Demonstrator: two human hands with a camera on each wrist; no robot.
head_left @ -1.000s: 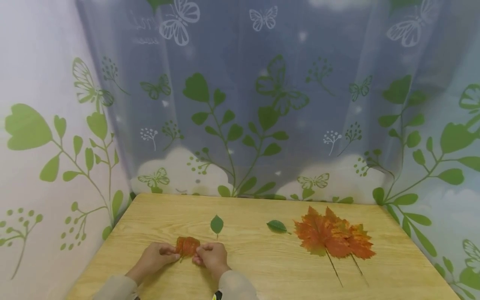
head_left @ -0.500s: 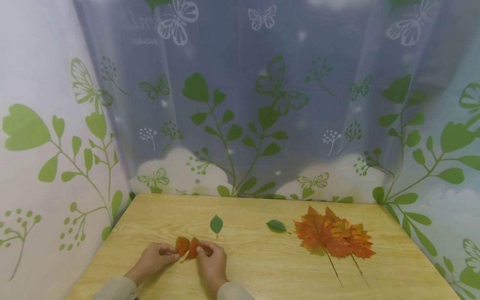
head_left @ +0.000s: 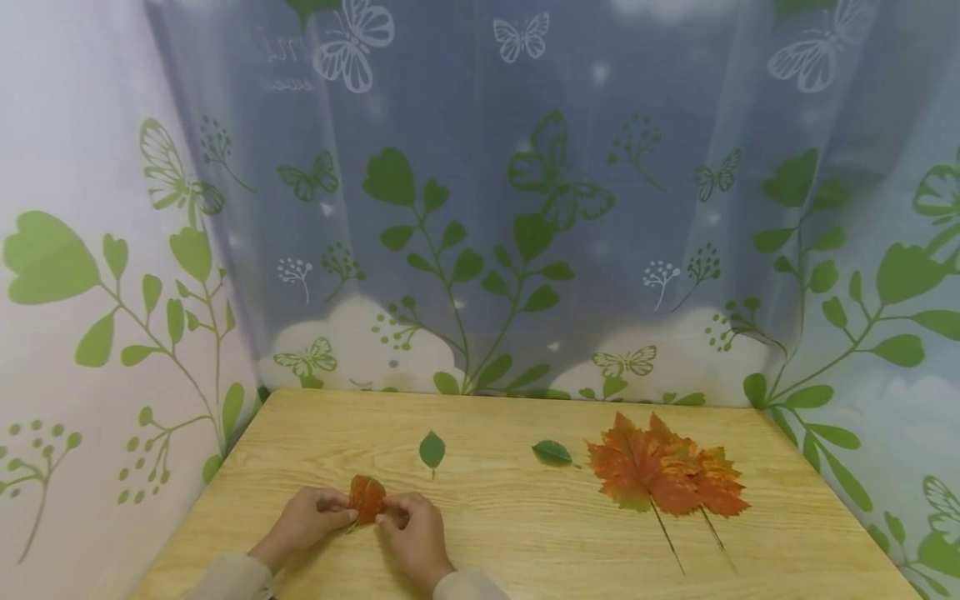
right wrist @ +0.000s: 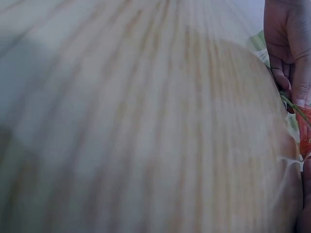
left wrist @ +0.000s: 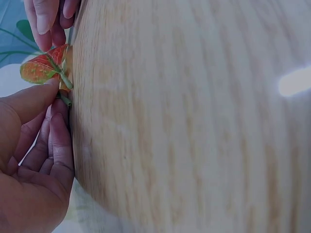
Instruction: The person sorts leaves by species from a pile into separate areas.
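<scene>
- Orange-red leaf (head_left: 367,498) was held between the two hands, over the near left part of a wood-grain table (head_left: 525,533); whether it touched the tabletop could not be told
- Left hand (head_left: 303,523): thumb and fingers pinched the leaf's left side, close to a green stem (left wrist: 66,81) seen in the left wrist view
- Right hand (head_left: 416,533): thumb and forefinger pinched the leaf's right edge; the right wrist view caught only a sliver of this hand
- Fingers of both hands hid parts of the leaf's sides
- Beyond the hands lay an upright green leaf (head_left: 432,449), stem toward the person; a sideways green leaf (head_left: 552,452) lay farther right
- Maple-shaped leaves (head_left: 663,471), orange and overlapping, lay on the right of the table, two dark stems pointing nearward, well apart from the hands
- Printed curtain (head_left: 465,208) hung behind the table
- Compared with 1.0 s earlier: the leaf, then spread wide and next showing two parts with a gap, had become one narrower shape; the right hand had shifted toward the left; the other leaves lay unchanged
</scene>
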